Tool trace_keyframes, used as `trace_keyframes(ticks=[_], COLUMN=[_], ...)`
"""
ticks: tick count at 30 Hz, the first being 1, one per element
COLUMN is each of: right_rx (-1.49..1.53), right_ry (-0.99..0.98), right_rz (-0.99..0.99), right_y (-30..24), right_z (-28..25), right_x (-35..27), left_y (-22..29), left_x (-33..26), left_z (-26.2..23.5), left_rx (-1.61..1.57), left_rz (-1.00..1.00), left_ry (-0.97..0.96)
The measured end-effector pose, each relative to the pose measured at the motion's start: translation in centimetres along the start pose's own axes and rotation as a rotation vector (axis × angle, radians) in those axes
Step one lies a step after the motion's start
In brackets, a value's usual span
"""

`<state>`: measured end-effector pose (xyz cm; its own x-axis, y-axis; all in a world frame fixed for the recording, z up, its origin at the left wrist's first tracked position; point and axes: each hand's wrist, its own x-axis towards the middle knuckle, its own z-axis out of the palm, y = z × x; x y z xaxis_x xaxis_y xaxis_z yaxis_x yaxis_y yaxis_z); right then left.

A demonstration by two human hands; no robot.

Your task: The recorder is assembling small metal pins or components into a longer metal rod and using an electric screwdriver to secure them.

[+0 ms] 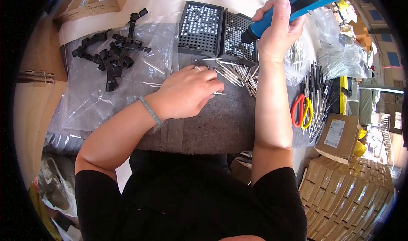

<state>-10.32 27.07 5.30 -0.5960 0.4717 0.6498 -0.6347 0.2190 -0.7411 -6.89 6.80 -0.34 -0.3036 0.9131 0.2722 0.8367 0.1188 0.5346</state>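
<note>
My right hand [278, 34] is wrapped round a blue electric screwdriver [306, 5]. Its black nose points down onto the right one of two black trays [201, 50] set side by side, both full of small holes. Small silver pieces fill many holes of the right tray [229, 17]. In front of the trays, my left hand [189, 92] is closed, fingers curled on a thin metal rod [219, 93] whose tip shows past the fingertips. Just beyond it lies a loose pile of metal rods [231, 73]. The screwdriver's very tip is too small to make out.
Black plastic brackets [112, 56] lie on a clear plastic sheet [80, 96] at the left. Scissors [302, 111] with red and yellow handles and a bundle of dark rods [318, 92] lie at the right. Cardboard boxes [338, 136] stand beyond the table's right edge.
</note>
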Motion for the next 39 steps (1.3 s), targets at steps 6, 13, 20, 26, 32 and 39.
trace_keyframes(ticks=[6, 13, 20, 26, 32, 39], right_rx=[0.028, -0.035, 0.329, 0.356, 0.376, 0.383], right_ry=[0.005, -0.221, -0.149, -0.178, -0.199, -0.173], right_rz=[0.014, 0.050, 0.145, 0.147, 0.184, 0.169], right_y=[-2.3, -7.6, -6.2, -5.6, -5.5, -5.9], right_z=[0.2, -0.4, 1.0, 1.0, 1.0, 1.2], right_x=[-0.3, -3.8, -7.0, -7.3, -7.5, -7.3], left_y=[-0.4, -0.9, -0.9, -0.8, -0.9, -0.8], left_x=[-0.1, 0.5, 0.5, 0.4, 0.5, 0.5], left_z=[0.2, 0.2, 0.4, 0.1, 0.2, 0.0], left_rx=[0.038, 0.046, 0.025, 0.033, 0.028, 0.021], left_rz=[0.006, -0.084, -0.095, -0.098, -0.116, -0.115], left_ry=[0.042, 0.061, 0.066, 0.054, 0.030, 0.033])
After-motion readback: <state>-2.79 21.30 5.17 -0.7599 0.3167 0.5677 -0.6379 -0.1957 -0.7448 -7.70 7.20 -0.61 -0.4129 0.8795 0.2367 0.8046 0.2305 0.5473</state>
